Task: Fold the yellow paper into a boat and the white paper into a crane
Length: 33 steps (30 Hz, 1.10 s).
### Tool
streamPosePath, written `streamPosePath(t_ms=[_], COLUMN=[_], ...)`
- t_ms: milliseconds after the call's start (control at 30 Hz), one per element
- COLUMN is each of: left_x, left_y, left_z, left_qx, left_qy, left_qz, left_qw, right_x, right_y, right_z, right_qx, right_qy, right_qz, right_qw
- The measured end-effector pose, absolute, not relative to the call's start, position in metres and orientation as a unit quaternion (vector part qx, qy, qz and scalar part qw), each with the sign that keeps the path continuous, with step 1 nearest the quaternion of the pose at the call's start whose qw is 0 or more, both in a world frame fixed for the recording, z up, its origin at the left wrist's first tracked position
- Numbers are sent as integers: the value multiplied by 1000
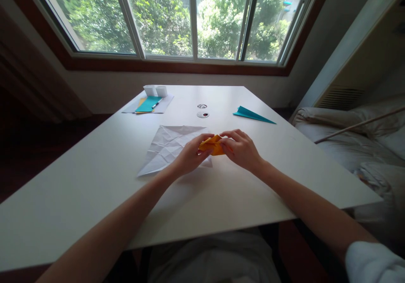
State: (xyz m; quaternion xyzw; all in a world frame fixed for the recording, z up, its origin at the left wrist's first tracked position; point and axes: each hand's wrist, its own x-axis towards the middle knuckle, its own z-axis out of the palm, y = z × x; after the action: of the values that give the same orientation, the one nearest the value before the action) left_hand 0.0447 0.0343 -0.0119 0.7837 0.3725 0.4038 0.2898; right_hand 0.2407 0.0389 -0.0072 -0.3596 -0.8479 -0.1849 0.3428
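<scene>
Near the desk's middle, 2 hands are pinched together on a small folded orange paper: the left hand grips its left end, the right hand its right. It seems to be lifted just above a creased white sheet. Uneven finger pressure could skew the crease. Both forearms reach forward, wrists converging.

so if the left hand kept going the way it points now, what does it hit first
Probably the right hand: the left hand points right across the folded orange paper they both pinch. Depth is hard to judge.
</scene>
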Motion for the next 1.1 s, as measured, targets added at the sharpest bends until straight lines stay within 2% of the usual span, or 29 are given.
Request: streamPosePath(t_ms=[267, 533, 600, 800, 967, 1100], left_x=[43, 37, 38, 35, 31, 29], left_y=[35, 40, 40, 41, 37, 30], left_z=[-10, -5, -6, -7, 0, 7], left_qx=[788, 796, 801, 823, 835, 786], left_qy=[386, 397, 390, 369, 336, 332], left_qz=[390, 388, 383, 359, 303, 290], left_qw=[279, 241, 242, 239, 314, 434], right_x=[245, 247, 247, 244, 241, 241], right_y=[43, 40, 38, 43, 47, 43], right_z=[-12, -9, -9, -10, -10, -13], right_qx=[-306, -245, -283, -378, -375, -358], right_qy=[-865, -867, -842, -678, -603, -643], right_qz=[-156, -63, -4, 270, 397, 393], right_qw=[367, 429, 460, 569, 582, 551])
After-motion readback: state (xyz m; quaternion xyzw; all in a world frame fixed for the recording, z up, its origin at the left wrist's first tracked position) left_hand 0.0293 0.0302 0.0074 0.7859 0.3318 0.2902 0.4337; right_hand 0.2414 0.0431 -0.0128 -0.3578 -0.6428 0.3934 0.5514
